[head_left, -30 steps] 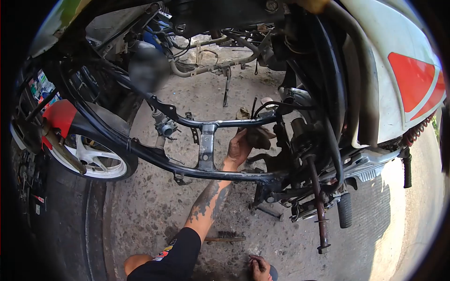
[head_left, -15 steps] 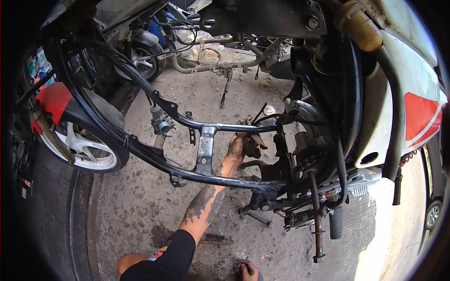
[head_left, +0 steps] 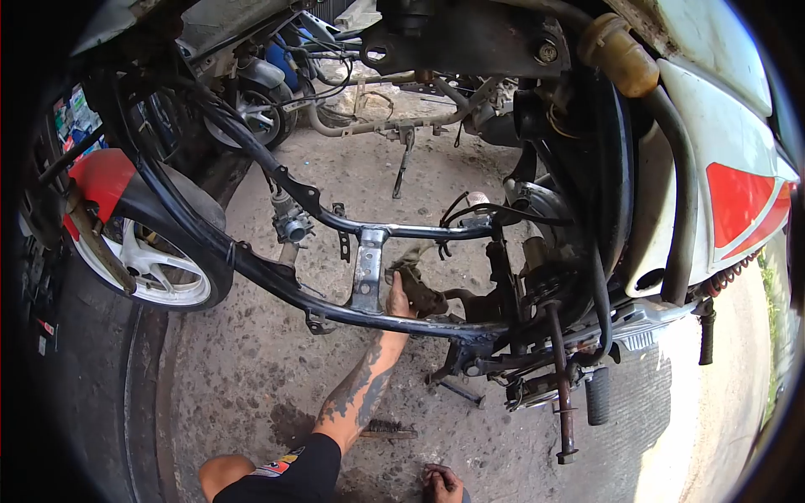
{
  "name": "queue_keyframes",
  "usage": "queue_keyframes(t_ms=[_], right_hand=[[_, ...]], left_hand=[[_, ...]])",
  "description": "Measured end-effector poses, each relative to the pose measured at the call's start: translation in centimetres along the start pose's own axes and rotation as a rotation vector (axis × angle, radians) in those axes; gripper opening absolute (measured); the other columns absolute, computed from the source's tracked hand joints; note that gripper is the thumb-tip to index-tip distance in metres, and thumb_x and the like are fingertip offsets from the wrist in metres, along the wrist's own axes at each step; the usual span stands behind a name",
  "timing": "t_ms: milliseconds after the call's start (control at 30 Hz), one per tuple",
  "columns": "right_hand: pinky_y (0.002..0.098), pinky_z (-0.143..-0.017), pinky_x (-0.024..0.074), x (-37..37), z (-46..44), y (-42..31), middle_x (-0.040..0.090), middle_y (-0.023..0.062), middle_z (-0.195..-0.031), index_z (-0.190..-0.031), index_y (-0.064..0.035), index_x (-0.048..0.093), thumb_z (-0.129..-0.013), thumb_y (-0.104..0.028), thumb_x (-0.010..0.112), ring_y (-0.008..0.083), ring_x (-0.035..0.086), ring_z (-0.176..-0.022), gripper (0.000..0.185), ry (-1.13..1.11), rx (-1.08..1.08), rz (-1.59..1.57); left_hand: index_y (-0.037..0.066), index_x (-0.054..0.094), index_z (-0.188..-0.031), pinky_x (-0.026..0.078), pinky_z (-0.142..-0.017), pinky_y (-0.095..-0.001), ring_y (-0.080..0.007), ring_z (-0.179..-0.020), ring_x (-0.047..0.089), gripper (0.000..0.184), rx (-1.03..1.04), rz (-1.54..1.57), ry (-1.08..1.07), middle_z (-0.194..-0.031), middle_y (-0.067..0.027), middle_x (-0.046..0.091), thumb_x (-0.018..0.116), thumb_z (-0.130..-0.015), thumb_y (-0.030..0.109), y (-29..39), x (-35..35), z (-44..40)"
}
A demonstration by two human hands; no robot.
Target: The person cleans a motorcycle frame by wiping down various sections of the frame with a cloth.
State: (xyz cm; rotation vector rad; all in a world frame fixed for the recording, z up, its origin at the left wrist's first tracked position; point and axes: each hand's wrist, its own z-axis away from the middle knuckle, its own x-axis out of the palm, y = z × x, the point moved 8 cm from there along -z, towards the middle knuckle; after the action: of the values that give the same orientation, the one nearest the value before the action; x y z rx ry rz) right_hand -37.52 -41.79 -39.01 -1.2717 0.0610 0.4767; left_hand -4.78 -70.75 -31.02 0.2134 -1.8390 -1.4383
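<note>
Gripping a grimy rag [head_left: 426,297] in the left hand [head_left: 401,302] with fingers curled against it, just right of the silver crosspiece [head_left: 367,270]; slanting lengthwise rightward, far from the right hand [head_left: 443,484], whose hold can't be told.

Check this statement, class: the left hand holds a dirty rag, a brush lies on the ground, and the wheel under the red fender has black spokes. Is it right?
Not quite. The head view shows white spokes, not black, on the wheel under the red fender. The left hand does hold a dirty rag, and a brush lies on the ground.
</note>
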Motion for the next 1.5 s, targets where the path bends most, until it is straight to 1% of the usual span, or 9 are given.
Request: queue_keyframes(t_ms=[633, 800, 867, 967, 1200, 1267, 1300, 1400, 1500], right_hand=[[0.0237, -0.060, 0.0454, 0.4, 0.3, 5.5, 0.061, 0.0028, -0.086, -0.116, -0.0090, 0.058, -0.096, -0.021, 0.048, 0.0116, 0.055, -0.070, 0.025, -0.066, 0.243, -0.412], [0.0240, -0.058, 0.0454, -0.5, -0.1, 6.4, 0.061, 0.0022, -0.085, -0.112, -0.0073, 0.060, -0.095, -0.021, 0.049, 0.0111, 0.054, -0.067, 0.023, -0.063, 0.221, -0.168], [0.0237, -0.058, 0.0453, -0.7, -0.3, 5.2, 0.061, 0.0019, -0.084, -0.109, -0.0064, 0.061, -0.095, -0.019, 0.049, 0.0105, 0.054, -0.067, 0.023, -0.049, 0.183, -0.229], [0.0242, -0.060, 0.0461, -0.3, -0.3, 5.4, 0.060, 0.0026, -0.083, -0.109, -0.0057, 0.061, -0.095, -0.018, 0.048, 0.0112, 0.054, -0.068, 0.023, -0.043, 0.248, -0.278], [0.0236, -0.059, 0.0457, -0.4, -0.1, 6.7, 0.060, 0.0017, -0.081, -0.110, -0.0061, 0.062, -0.095, -0.022, 0.051, 0.0108, 0.054, -0.068, 0.025, -0.088, 0.376, -0.247], [0.0242, -0.058, 0.0457, -1.5, -0.3, 6.7, 0.060, 0.0019, -0.080, -0.111, -0.0057, 0.062, -0.095, -0.022, 0.050, 0.0108, 0.054, -0.067, 0.025, 0.004, 0.144, -0.175], [0.0240, -0.058, 0.0454, -1.6, -0.4, 6.0, 0.060, 0.0018, -0.079, -0.110, -0.0052, 0.062, -0.095, -0.021, 0.050, 0.0104, 0.054, -0.066, 0.025, -0.005, 0.197, -0.217], [0.0238, -0.058, 0.0453, -2.2, -0.7, 11.5, 0.060, 0.0016, -0.078, -0.110, -0.0049, 0.063, -0.096, -0.019, 0.049, 0.0104, 0.054, -0.066, 0.024, 0.037, 0.178, -0.076], [0.0237, -0.060, 0.0459, -2.7, 0.0, 11.0, 0.061, 0.0022, -0.079, -0.110, -0.0050, 0.063, -0.095, -0.017, 0.049, 0.0110, 0.055, -0.066, 0.024, 0.072, 0.283, -0.150]], left_hand=[[-0.002, 0.054, -0.108, 0.045, -0.078, -0.0423, -0.0446, -0.092, 0.057, 0.033, 0.070, -0.543, -0.093, -0.093, -0.0247, 0.062, 0.046, -0.098, 0.028, 1.0, 7.5, 0.8], [-0.001, 0.055, -0.107, 0.045, -0.077, -0.0438, -0.0497, -0.097, 0.050, 0.032, 0.069, -0.535, -0.158, -0.100, -0.0316, 0.058, 0.041, -0.099, 0.027, 1.4, 9.9, 1.2], [-0.002, 0.057, -0.107, 0.046, -0.079, -0.0412, -0.0463, -0.098, 0.055, 0.034, 0.367, -0.639, -0.162, -0.103, -0.0277, 0.060, 0.042, -0.099, 0.027, 0.7, 10.1, 0.7], [-0.001, 0.057, -0.110, 0.046, -0.082, -0.0365, -0.0355, -0.099, 0.061, 0.036, -0.061, -0.297, -0.280, -0.101, -0.0216, 0.064, 0.045, -0.098, 0.030, 1.1, 8.2, 0.1], [-0.006, 0.058, -0.110, 0.044, -0.083, -0.0309, -0.0198, -0.090, 0.058, 0.041, 0.351, 0.049, 0.254, -0.098, -0.0113, 0.065, 0.040, -0.101, 0.031, 4.1, 2.2, -0.8], [-0.005, 0.059, -0.107, 0.045, -0.079, -0.0325, -0.0197, -0.083, 0.058, 0.043, 0.392, -0.079, 0.304, -0.093, -0.0126, 0.066, 0.040, -0.101, 0.034, 4.3, 3.0, 0.4], [-0.003, 0.060, -0.105, 0.045, -0.077, -0.0359, -0.0255, -0.084, 0.062, 0.045, 0.134, -0.188, 0.164, -0.088, -0.0165, 0.067, 0.040, -0.100, 0.038, 1.5, 4.3, -0.1], [0.000, 0.060, -0.102, 0.045, -0.071, -0.0442, -0.0475, -0.089, 0.057, 0.040, 0.124, -0.375, 0.030, -0.091, -0.0283, 0.062, 0.042, -0.098, 0.035, -0.7, 9.3, 0.3], [-0.001, 0.061, -0.096, 0.045, -0.067, -0.0455, -0.0486, -0.084, 0.057, 0.036, 0.084, -0.482, -0.054, -0.087, -0.0267, 0.062, 0.045, -0.097, 0.032, -0.4, 10.4, 0.4]])
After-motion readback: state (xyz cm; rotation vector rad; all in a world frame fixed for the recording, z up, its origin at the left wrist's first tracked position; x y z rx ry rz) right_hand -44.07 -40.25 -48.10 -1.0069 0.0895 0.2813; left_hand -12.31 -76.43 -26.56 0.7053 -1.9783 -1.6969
